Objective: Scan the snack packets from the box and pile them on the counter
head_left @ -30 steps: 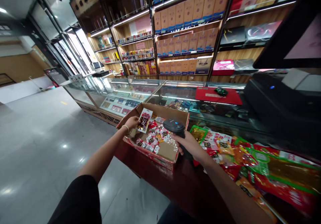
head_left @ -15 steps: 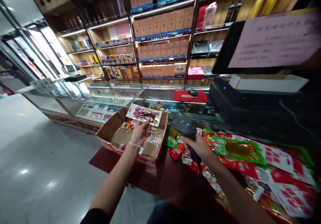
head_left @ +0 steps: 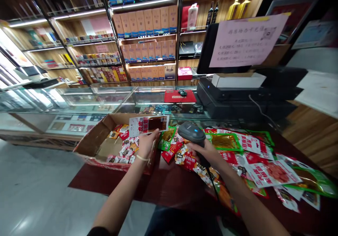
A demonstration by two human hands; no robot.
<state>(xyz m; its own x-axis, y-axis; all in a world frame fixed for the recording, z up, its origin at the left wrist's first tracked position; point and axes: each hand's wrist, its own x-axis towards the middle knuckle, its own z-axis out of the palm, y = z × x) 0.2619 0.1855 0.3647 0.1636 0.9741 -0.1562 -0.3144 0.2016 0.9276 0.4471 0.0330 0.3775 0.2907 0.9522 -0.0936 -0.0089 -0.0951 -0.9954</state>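
My left hand [head_left: 147, 145] pinches the lower edge of a white snack packet [head_left: 148, 124] with red print and a dark brown window. The packet is held above the right rim of an open cardboard box [head_left: 88, 148], which has several small snack packets [head_left: 127, 148] inside. My right hand [head_left: 206, 153] is wrapped round the handle of a dark barcode scanner [head_left: 192, 133], whose head has a small blue light and points toward the held packet. The scanner's cable hangs down below my fist. Under and beside the scanner lie red, green and white snack packets [head_left: 182, 155].
More snack packets [head_left: 274, 172] cover the right of the dark red table [head_left: 169, 190]. Behind stand a glass display counter [head_left: 102, 98], a monitor [head_left: 206, 49] with a pink notice, and a red mat [head_left: 171, 97] with a mouse. Shelves of boxes [head_left: 148, 23] line the back wall.
The view has turned right. My left hand has brought the packet from over the box toward the scanner, its printed face now turned more toward me. My right hand still grips the scanner.
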